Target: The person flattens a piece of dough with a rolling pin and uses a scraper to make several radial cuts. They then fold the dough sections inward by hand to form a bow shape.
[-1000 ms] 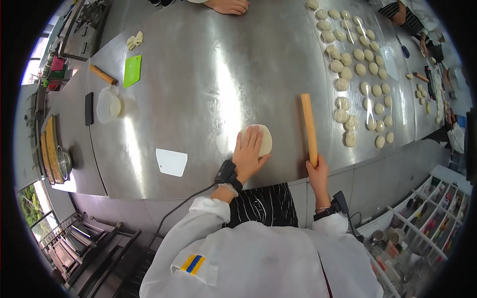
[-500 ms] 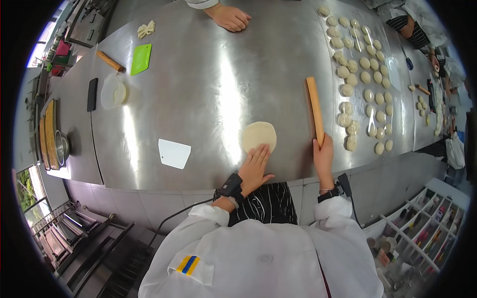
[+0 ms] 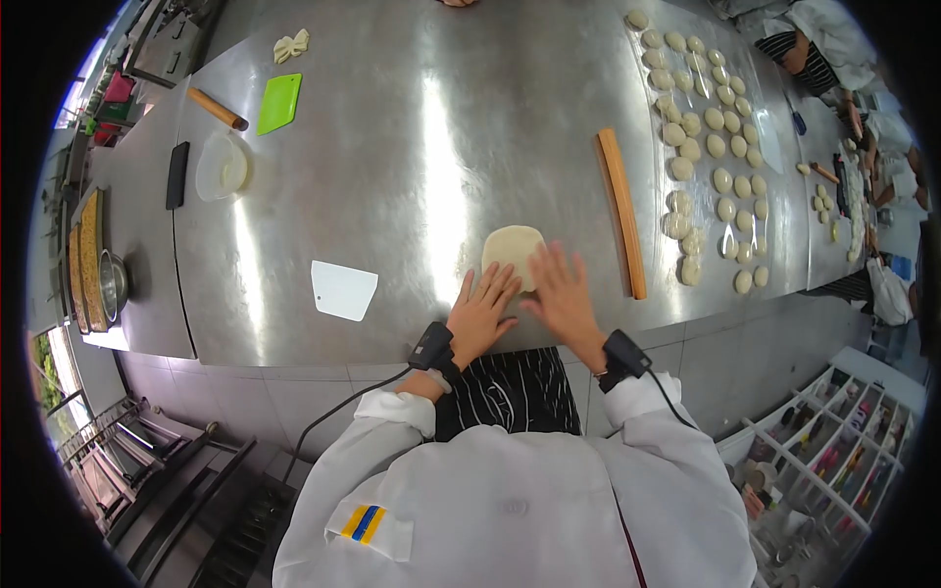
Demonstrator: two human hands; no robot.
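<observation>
A flat round of dough (image 3: 513,247) lies on the steel table near its front edge. My left hand (image 3: 482,311) rests at the dough's lower left side, fingers stretched out over its edge. My right hand (image 3: 564,297) is at the dough's right edge, its fingers spread and slightly blurred by motion. Neither hand grips anything. To the right of my right hand, a wooden rolling pin (image 3: 622,216) lies on the table. A white dough scraper (image 3: 343,290) lies flat to the left of my left hand.
Several rows of dough balls (image 3: 722,179) cover the right side of the table. On the left are a green scraper (image 3: 279,104), another rolling pin (image 3: 218,109), a plastic tub (image 3: 223,168) and a bow-shaped dough piece (image 3: 291,46). Another person's hand (image 3: 458,3) shows at the far edge.
My right hand has let go of the rolling pin and moved left to the dough. My left hand has shifted slightly left. The other person's hand has mostly left the view.
</observation>
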